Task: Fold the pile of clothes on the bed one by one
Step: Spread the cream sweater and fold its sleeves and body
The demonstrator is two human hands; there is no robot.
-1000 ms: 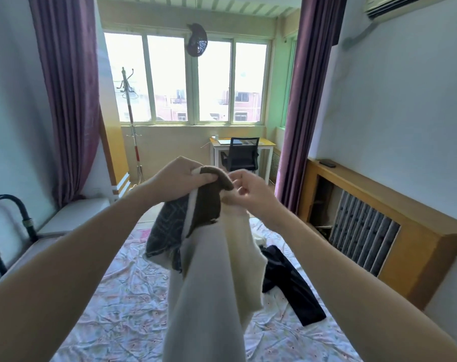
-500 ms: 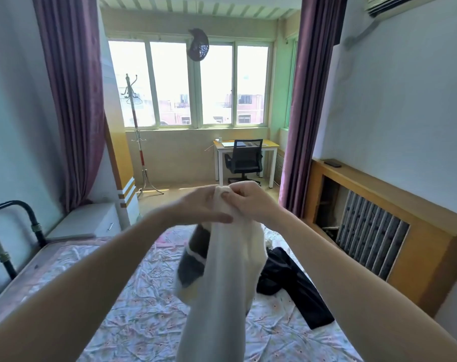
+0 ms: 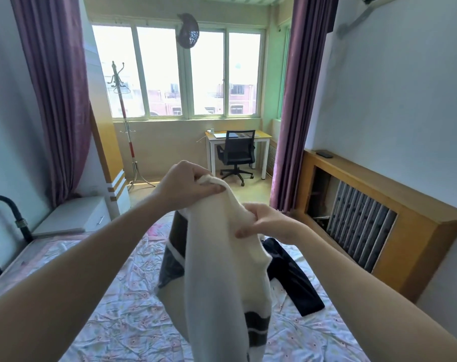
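1. The left hand [image 3: 187, 182] pinches the top edge of the cream sweater [image 3: 222, 257], thumb and fingers curled round the knit. Keep this pinch firm; it carries most of the weight.
2. The sweater hangs in the air below both hands, over the bed [image 3: 117, 309]; dark bands show behind it and near its hem. Before laying it down, let it hang free so the twist drops out.
3. The right hand [image 3: 264, 223], lower than the left and just to its right, grips a bunch of the same knit. I judge it is feeling for the other shoulder; slide it outward along the edge, then spread both hands apart.
4. A dark garment [image 3: 292, 280] lies on the bed below the right hand. Lay the sweater clear of it.
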